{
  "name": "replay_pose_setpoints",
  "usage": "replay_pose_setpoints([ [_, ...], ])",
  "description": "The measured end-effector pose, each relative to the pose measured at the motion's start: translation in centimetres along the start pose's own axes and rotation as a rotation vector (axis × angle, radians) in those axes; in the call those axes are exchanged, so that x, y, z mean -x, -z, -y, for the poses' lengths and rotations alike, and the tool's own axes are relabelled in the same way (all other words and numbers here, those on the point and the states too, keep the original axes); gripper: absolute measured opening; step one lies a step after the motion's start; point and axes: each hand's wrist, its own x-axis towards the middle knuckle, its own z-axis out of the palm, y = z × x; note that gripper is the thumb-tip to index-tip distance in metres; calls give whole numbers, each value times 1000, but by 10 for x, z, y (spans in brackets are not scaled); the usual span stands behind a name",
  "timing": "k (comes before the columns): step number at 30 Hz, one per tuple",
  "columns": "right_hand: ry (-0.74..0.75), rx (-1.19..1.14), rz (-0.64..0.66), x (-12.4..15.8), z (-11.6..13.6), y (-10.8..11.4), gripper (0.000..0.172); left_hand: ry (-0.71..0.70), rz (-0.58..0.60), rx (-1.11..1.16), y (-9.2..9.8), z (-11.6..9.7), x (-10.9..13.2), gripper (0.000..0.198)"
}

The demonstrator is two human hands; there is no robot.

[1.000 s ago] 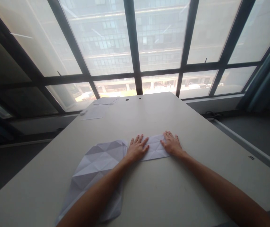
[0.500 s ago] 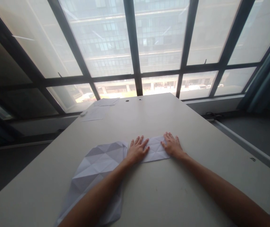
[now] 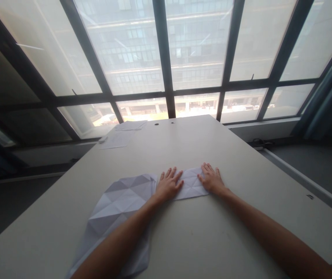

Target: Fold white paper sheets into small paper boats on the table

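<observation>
A small white sheet of paper (image 3: 190, 184) with crease lines lies flat on the table between my hands. My left hand (image 3: 169, 184) rests on its left end with the fingers spread. On the right end lies my right hand (image 3: 212, 179), palm down, fingers stretched out. Both hands cover part of the sheet, so its two ends are hidden. To the left, a larger creased white paper (image 3: 122, 205) with folded facets sits partly beneath my left forearm.
The white table (image 3: 183, 143) runs away toward a wall of windows (image 3: 195, 46). Several loose papers (image 3: 116, 137) and a small white object (image 3: 102, 140) lie at its far left. A blue curtain (image 3: 325, 93) hangs at the right.
</observation>
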Motion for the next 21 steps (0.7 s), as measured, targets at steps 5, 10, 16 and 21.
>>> replay_pose_setpoints([
  [5,16,23,-40,2,1,2,60,-1,2,-1,0,0,0,57],
  [10,292,18,-118,10,13,9,49,-7,-9,-3,-2,1,0,57],
  [16,583,-83,99,17,24,10,55,-8,-20,2,-4,2,-1,58],
  [21,566,-98,123,17,23,12,60,-12,-21,3,-3,2,-1,58],
])
